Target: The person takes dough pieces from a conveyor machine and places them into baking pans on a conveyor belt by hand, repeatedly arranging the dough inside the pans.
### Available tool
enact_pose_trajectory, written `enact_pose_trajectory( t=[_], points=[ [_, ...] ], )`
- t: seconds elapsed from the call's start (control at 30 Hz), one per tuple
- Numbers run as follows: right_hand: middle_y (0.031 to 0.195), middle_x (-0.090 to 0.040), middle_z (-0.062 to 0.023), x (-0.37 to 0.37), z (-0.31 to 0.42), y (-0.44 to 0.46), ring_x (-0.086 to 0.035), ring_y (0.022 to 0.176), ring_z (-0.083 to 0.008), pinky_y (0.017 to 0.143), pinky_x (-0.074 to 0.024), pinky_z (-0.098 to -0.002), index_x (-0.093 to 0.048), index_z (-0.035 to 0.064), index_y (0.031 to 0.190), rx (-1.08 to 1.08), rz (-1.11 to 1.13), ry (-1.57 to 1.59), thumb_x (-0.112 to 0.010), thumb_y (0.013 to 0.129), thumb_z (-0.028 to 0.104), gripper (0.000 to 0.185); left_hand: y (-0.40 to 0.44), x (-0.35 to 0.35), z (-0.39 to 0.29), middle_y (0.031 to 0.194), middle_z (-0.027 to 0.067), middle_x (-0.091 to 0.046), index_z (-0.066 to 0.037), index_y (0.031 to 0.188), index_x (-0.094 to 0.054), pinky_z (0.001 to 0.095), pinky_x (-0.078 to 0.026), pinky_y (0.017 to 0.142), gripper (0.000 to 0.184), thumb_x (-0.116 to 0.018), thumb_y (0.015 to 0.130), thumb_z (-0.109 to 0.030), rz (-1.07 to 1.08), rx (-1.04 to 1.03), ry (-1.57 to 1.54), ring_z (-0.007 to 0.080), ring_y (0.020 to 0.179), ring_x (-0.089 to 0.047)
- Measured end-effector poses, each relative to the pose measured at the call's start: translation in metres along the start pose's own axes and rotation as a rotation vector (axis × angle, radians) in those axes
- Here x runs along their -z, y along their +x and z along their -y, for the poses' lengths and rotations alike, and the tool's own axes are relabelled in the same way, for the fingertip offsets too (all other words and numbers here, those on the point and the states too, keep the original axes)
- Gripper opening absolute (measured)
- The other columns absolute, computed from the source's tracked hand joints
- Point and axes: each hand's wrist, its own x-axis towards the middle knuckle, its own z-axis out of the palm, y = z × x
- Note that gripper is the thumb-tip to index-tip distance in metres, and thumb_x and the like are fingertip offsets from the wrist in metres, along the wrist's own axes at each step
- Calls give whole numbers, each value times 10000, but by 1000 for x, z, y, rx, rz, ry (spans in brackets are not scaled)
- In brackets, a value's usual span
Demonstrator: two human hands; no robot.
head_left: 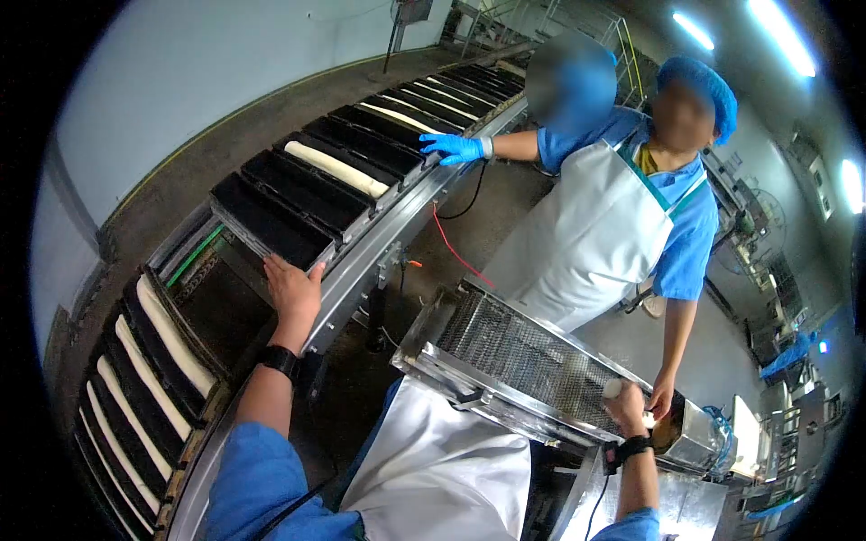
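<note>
My left hand point(293, 293) rests against the near end of an empty black baking pan point(271, 216) on the conveyor, its fingers spread along the pan's edge. My right hand point(625, 410) is closed around a roll of white dough point(613, 389), which shows at both sides of the fist, over the far right end of a mesh belt point(514, 352). Close by it is a co-worker's bare hand point(663, 397). A blue-gloved hand point(451, 149) of that person touches the pans farther up the line, near a pan with a long dough strip point(336, 169).
The conveyor's metal rail point(388, 216) runs diagonally past my left side. Pans with dough strips point(144, 388) stand at the lower left, beyond a gap in the row. A co-worker in a white apron point(577, 234) stands across the mesh belt. A red cable point(451, 243) hangs beside the rail.
</note>
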Motion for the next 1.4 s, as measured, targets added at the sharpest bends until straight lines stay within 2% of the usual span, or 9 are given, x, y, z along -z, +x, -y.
enact_pose_trajectory(
  t=[0.07,0.23,0.33,0.43,0.6,0.8,1.17,1.3,1.4],
  points=[
    [740,-657,-78,34,3,27,-628,689,-161,641,-520,-303,-640,0,877,95,-114,337,-730,736,148,224,1,-1,3,1485,365,-106,184,1407,-70,459,-191,1157,987,-570,891,-493,-8,-27,-1,428,1410,-152],
    [938,-650,-69,204,154,2,-622,846,-156,727,-496,-281,-598,-22,1123,63,-275,1213,-669,780,113,376,-8,16,-4,1416,412,-247,258,1312,-265,486,-168,1149,871,-496,931,-491,24,-119,34,481,1367,-223],
    [1067,-633,-106,220,212,19,-637,971,-205,863,-546,-349,-562,-17,1149,489,-53,1718,-625,891,156,317,1,2,6,1438,416,-176,260,1347,-147,446,-145,1170,934,-487,929,-503,38,-167,16,457,1390,-183],
    [1380,-440,-188,214,271,15,-487,1244,-289,1064,-406,-450,-219,4,1443,673,371,2073,-641,901,177,708,16,-20,26,1452,410,-133,255,1356,-93,425,-154,1176,963,-496,923,-506,-26,-152,33,447,1399,-163],
    [1544,-139,-211,158,271,3,-198,1426,-298,1142,-255,-448,-48,15,1493,692,537,2020,-681,865,350,953,-2,11,-1,1455,405,-135,250,1359,-99,429,-160,1173,959,-536,913,-478,10,-56,13,447,1397,-170],
    [1519,-226,-147,70,147,-27,-300,1364,-320,1101,-271,-568,-182,46,1486,356,392,2007,-697,760,569,1032,5,5,7,1443,407,-174,253,1355,-122,431,-172,1167,966,-544,903,-489,-4,-74,158,448,1389,-196],
    [1522,-236,-159,18,-58,-149,-246,1391,-374,1031,-342,-637,-173,89,1498,-81,287,1628,-915,539,336,1237,44,22,35,1385,397,-328,231,1348,-228,409,-315,1097,1018,-654,816,-526,291,-272,192,429,1302,-390],
    [1549,-169,-160,52,-66,-163,-176,1410,-393,1053,-284,-672,-166,190,1508,-201,283,1432,-949,391,422,1384,50,105,59,1500,192,-312,-18,1467,-280,372,-248,1126,883,-722,793,-380,715,-451,-353,282,1409,-265],
    [1558,-116,-185,54,-63,-167,-96,1432,-391,1059,-211,-685,-142,207,1516,-214,303,1439,-961,320,425,1466,-20,144,27,1576,138,-132,-267,1527,-136,542,-175,1125,1024,-727,693,-209,763,-568,-542,359,1441,-134]
  ],
)
